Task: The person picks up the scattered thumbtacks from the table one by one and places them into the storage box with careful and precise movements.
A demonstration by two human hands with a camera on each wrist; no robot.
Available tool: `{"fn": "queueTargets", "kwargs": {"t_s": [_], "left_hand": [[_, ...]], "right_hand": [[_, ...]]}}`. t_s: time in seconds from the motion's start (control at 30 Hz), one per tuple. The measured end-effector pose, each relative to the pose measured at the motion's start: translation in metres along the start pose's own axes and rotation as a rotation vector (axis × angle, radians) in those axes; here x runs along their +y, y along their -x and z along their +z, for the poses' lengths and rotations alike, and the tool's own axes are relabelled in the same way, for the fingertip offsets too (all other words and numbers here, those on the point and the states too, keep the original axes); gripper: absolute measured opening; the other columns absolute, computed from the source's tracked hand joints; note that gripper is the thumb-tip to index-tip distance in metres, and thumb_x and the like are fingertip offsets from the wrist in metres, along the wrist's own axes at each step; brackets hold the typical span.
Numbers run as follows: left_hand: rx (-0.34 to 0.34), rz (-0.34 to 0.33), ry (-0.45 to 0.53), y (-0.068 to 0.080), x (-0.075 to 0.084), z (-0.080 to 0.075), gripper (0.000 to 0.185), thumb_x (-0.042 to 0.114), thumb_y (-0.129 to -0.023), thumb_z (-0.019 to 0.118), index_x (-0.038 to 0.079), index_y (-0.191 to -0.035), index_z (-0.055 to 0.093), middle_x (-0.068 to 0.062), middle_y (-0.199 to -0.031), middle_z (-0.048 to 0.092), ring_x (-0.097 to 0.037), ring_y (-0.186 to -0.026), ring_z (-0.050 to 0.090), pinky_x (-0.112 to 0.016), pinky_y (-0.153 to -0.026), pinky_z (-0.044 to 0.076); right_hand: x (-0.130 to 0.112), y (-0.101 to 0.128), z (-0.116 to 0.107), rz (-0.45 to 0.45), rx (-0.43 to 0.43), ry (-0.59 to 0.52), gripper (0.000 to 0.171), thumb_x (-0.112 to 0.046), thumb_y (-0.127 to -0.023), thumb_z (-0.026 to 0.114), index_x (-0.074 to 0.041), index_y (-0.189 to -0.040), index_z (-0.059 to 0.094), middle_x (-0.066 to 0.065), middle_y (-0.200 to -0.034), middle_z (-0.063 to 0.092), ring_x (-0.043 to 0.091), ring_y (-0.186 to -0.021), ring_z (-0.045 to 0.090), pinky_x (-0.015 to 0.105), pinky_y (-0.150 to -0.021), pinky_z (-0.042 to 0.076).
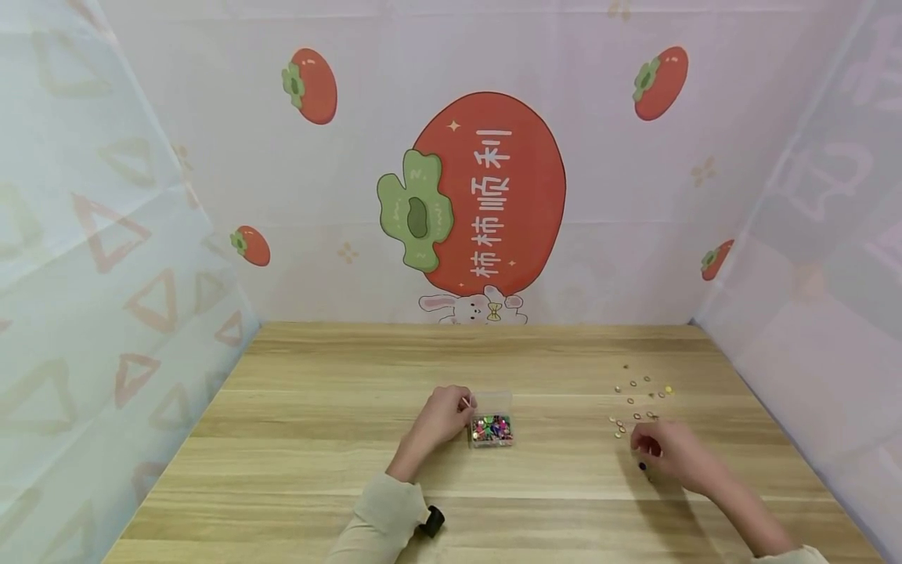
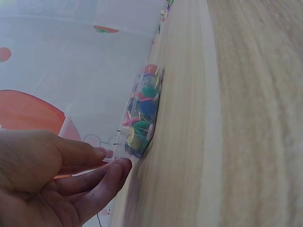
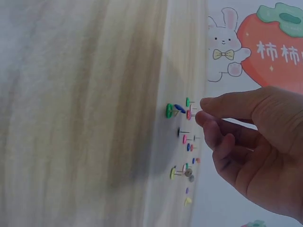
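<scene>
My left hand [image 1: 442, 415] pinches the corner of a small clear plastic box [image 1: 513, 440] between thumb and fingers. Colourful thumbtacks [image 2: 149, 108] fill the box, and its clear lid [image 1: 491, 402] stands open at the back. On the right, my right hand [image 1: 669, 450] hovers low over loose thumbtacks, thumb and index fingertips close together with no tack showing between them. A green thumbtack [image 3: 169, 110] stands point up near those fingertips, with a tilted blue thumbtack [image 3: 180, 109] beside it.
Several more thumbtacks lie scattered beyond the right hand, among them a yellow thumbtack [image 1: 669, 389] at the far side. All rests on a wooden table [image 1: 338, 470]. Printed cloth walls [image 1: 592, 258] enclose its back and sides.
</scene>
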State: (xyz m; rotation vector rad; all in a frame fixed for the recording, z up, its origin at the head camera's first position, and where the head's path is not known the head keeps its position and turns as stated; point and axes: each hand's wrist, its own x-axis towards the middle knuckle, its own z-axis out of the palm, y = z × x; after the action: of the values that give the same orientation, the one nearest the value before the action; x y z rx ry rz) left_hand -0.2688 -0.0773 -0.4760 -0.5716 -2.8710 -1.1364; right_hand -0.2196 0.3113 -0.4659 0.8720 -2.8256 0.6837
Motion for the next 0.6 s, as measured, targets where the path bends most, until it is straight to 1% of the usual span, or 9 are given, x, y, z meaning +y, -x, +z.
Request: {"fn": "queueTargets", "kwargs": {"t_s": [0.13, 0.27, 0.4, 0.6], "left_hand": [[0.001, -0.005, -0.003, -0.0004, 0.0002, 0.0007, 0.009, 0.005, -0.094, 0.062, 0.002, -0.094, 0.071, -0.011, -0.09, 0.074, -0.013, -0.075, 0.064, -0.026, -0.064, 0.052], [-0.001, -0.007, 0.0, 0.0, -0.0007, 0.0004, 0.008, 0.005, -0.094, 0.062, 0.003, -0.093, 0.07, -0.011, -0.089, 0.073, -0.013, -0.074, 0.063, -0.026, -0.064, 0.052], [-0.006, -0.01, 0.0, 0.0007, -0.0013, 0.0013, 0.008, 0.005, -0.094, 0.063, 0.004, -0.093, 0.07, -0.011, -0.089, 0.074, -0.013, -0.075, 0.064, -0.026, -0.064, 0.052], [-0.002, -0.005, -0.001, -0.0001, -0.0017, 0.0018, 0.008, 0.005, -0.094, 0.063, 0.004, -0.092, 0.07, -0.011, -0.089, 0.074, -0.014, -0.076, 0.065, -0.026, -0.064, 0.052]], "right_hand": [[0.0033, 0.005, 0.0014, 0.055, -0.052, -0.009, 0.023, 0.004, -0.073, 0.075, -0.015, -0.073, 0.061, -0.013, -0.068, 0.055, -0.007, -0.064, 0.043, 0.019, -0.055, 0.041], [0.0034, 0.0061, 0.004, 0.094, -0.095, -0.002, 0.024, 0.004, -0.071, 0.076, -0.015, -0.073, 0.06, -0.012, -0.069, 0.055, -0.005, -0.064, 0.043, 0.02, -0.056, 0.042], [0.0018, 0.0067, 0.0061, 0.091, -0.1, 0.014, 0.027, 0.005, -0.071, 0.075, -0.016, -0.072, 0.058, -0.012, -0.068, 0.053, -0.005, -0.064, 0.041, 0.02, -0.056, 0.039], [0.0011, 0.0079, 0.0069, 0.088, -0.081, 0.028, 0.03, 0.007, -0.072, 0.074, -0.018, -0.07, 0.056, -0.013, -0.066, 0.049, -0.003, -0.064, 0.039, 0.02, -0.055, 0.035]]}}
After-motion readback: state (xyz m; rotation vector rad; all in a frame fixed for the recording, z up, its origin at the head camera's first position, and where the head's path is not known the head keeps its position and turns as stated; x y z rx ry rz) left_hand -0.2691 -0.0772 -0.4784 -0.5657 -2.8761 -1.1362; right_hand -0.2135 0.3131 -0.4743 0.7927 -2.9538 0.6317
